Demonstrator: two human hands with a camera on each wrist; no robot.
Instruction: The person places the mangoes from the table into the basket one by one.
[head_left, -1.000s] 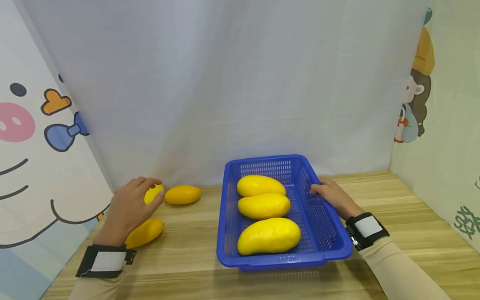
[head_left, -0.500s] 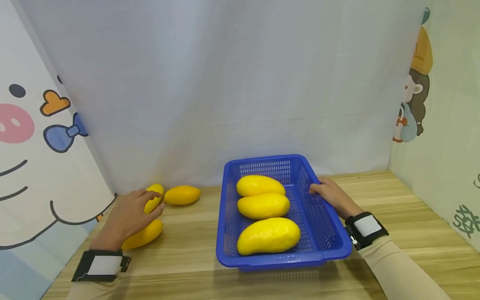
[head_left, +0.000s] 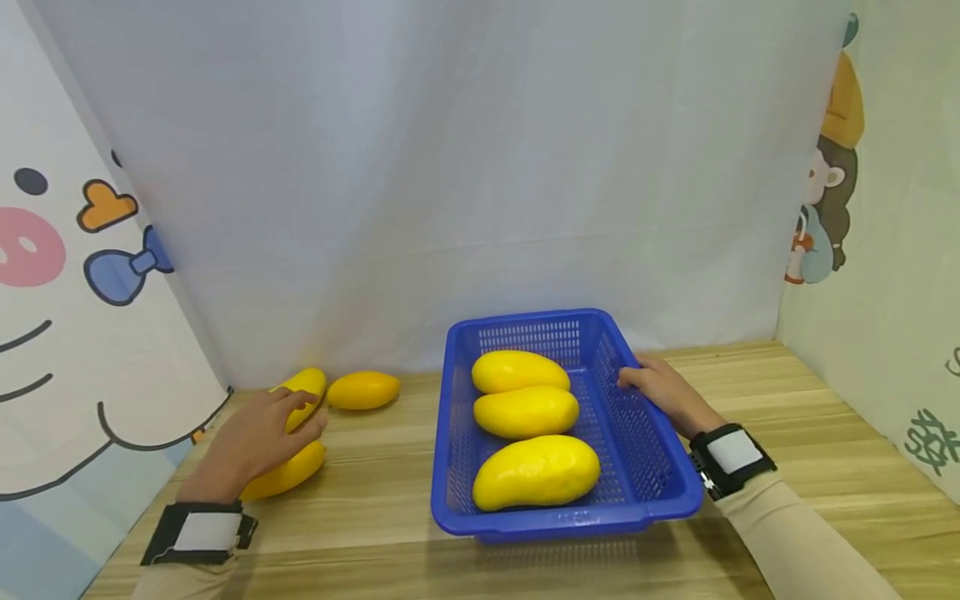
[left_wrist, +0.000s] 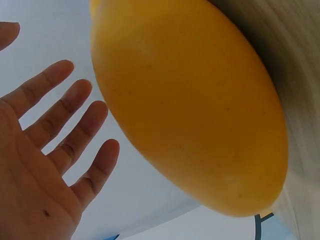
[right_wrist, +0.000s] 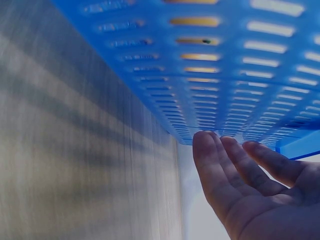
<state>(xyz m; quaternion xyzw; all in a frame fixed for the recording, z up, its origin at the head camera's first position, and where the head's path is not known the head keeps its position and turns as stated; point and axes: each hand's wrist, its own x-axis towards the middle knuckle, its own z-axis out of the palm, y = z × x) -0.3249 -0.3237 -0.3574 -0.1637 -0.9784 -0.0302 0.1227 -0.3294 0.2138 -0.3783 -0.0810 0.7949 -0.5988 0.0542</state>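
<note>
My left hand point(head_left: 258, 437) hovers at the left with its fingers spread, above a yellow-orange mango point(head_left: 296, 471) and right by a yellow mango point(head_left: 309, 387). In the left wrist view, the fingers point(left_wrist: 80, 132) are extended alongside the big mango point(left_wrist: 192, 110), and the palm holds nothing. A third mango point(head_left: 365, 390) lies just right of these two. My right hand point(head_left: 667, 393) grips the right rim of a blue plastic basket point(head_left: 570, 522), thumb on the inside; from the right wrist, its fingers point(right_wrist: 212, 167) rest against the slotted outer wall. Three yellow mangoes point(head_left: 527, 412) lie inside the basket.
The wood-grain table point(head_left: 382, 508) reaches back to a white cloth point(head_left: 405, 167). Printed panels stand on both sides, a pig-faced one point(head_left: 56, 350) at the left and a pale green one point(head_left: 900, 250) at the right.
My left hand has come down slightly among the loose mangoes, and more of the yellow one behind it shows. The right hand and the basket have stayed in place.
</note>
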